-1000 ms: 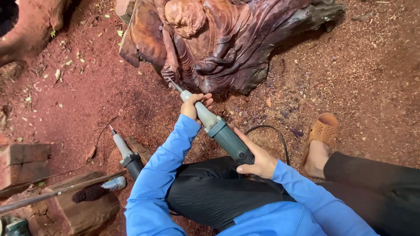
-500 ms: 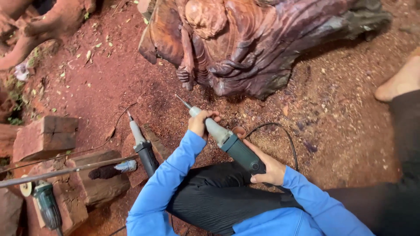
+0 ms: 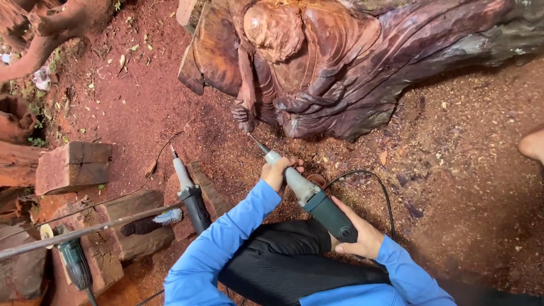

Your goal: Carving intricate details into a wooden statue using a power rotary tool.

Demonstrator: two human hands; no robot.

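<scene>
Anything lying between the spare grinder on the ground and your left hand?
Head view: only a short brown wood offcut on sawdust-covered red ground lies between the spare grinder and the left hand.

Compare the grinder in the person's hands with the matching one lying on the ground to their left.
The held grinder is gripped by both hands, left hand near the nose and right hand at the rear; the spare grinder lies untouched on the sawdust. The held one's tip points at the carved wooden figure, close to its small hand; the spare one's tip points at bare ground. Both are slim, with a pale front, dark body and trailing cord.
</scene>
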